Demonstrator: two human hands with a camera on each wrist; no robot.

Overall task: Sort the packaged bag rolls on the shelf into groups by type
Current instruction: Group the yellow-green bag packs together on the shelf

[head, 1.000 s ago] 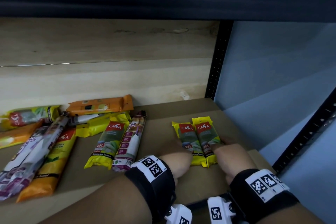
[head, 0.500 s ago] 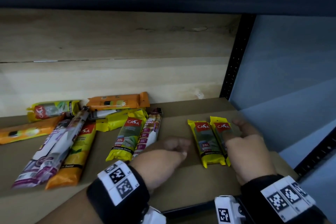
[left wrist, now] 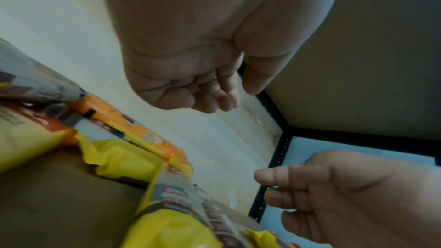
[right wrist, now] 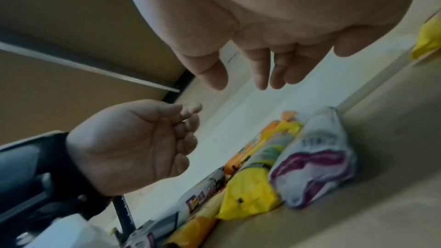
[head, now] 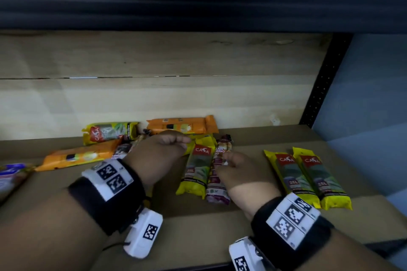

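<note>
Near the shelf's back edge, our left hand and right hand loosely curled, empty, over yellow roll pack beside purple one, yellow pair toward the right edge.

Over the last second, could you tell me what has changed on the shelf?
Both hands have left the two yellow packs at the right and moved left: the left hand and right hand now hover empty over the mixed packs, by the yellow pack and purple-and-white pack. The packs themselves stayed put.
</note>
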